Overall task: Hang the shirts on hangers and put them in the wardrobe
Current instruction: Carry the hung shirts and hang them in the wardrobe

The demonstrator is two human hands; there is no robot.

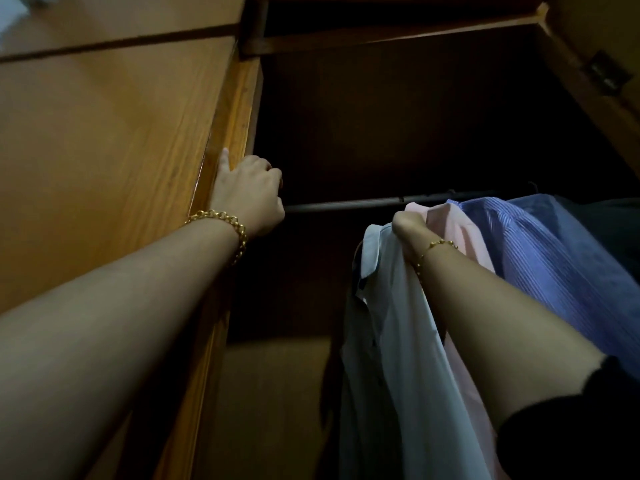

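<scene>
Upward view into open wardrobe (398,34). Left hand (247,199) curled round left frame edge (235,109), thumb flat along its front face. Right hand (408,226) gripping white shirt (391,323) at the collar, just below rail (343,204); fingers hidden in cloth. Pink shirt (453,230), blue striped shirt (540,258) and dark garment (616,216) hanging close-packed to the right. Bare stretch of rail between left hand and white shirt, dark open space beneath.

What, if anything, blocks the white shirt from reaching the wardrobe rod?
Nothing visible does. The white shirt, held by the right hand, hangs just below the rod, whose stretch beside the pink shirt is bare.
</scene>
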